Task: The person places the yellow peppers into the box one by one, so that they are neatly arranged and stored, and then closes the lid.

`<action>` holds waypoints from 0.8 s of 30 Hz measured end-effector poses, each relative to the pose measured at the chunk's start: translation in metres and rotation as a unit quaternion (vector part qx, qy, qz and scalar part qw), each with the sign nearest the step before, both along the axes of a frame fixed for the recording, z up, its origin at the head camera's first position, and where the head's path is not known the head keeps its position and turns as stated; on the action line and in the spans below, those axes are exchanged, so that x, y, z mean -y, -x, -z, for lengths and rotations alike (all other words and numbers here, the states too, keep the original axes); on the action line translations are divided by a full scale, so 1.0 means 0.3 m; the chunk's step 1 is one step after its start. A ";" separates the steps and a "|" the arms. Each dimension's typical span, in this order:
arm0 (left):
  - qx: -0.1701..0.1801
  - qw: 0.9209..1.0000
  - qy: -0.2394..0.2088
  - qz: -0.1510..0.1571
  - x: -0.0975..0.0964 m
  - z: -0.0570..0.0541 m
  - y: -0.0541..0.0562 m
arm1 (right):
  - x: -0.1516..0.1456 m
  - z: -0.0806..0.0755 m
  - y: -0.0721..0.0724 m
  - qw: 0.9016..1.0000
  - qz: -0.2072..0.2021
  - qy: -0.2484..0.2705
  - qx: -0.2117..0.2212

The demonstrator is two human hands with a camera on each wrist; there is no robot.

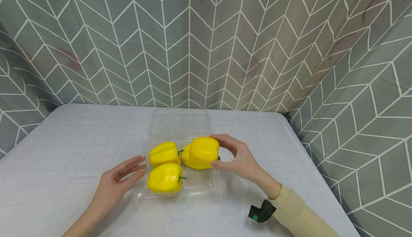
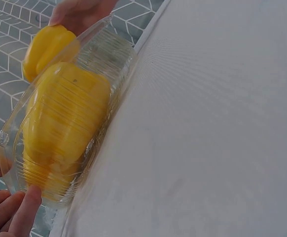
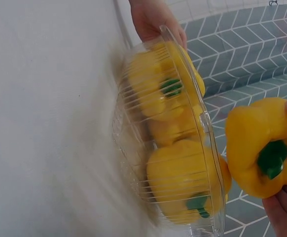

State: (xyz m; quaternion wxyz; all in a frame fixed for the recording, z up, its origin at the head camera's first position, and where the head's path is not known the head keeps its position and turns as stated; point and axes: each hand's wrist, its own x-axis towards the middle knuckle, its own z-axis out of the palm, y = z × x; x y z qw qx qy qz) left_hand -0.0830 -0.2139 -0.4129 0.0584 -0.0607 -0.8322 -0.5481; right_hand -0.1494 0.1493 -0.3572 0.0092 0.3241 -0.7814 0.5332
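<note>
A clear plastic clamshell container (image 1: 201, 181) lies on the table with its lid (image 1: 180, 124) folded back. Two yellow bell peppers sit in its left half, a rear one (image 1: 164, 154) and a front one (image 1: 165, 179). Another yellow pepper (image 1: 185, 155) is at the back right, partly hidden. Over it, my right hand (image 1: 239, 158) grips a yellow bell pepper (image 3: 254, 143) between thumb and fingers, green stem toward the right wrist camera. My left hand (image 1: 114, 179) is at the container's left side, its relaxed fingertips right at the clear wall (image 2: 15, 168).
The table (image 1: 80, 133) has a pale cloth with a faint grid. Patterned grey curtains (image 1: 180, 44) hang behind and to the right. A black wrist device (image 1: 262, 211) sits by the right sleeve (image 1: 299, 210).
</note>
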 end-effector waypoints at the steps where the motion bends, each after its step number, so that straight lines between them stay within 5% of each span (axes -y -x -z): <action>1: 0.000 1.000 0.000 0.000 0.000 0.000 0.000 | 0.002 0.000 -0.002 1.000 -0.005 0.000 0.002; 24: -0.003 1.000 -0.001 0.001 0.001 0.000 -0.002 | 0.018 0.033 -0.016 0.992 -0.107 -0.062 -0.006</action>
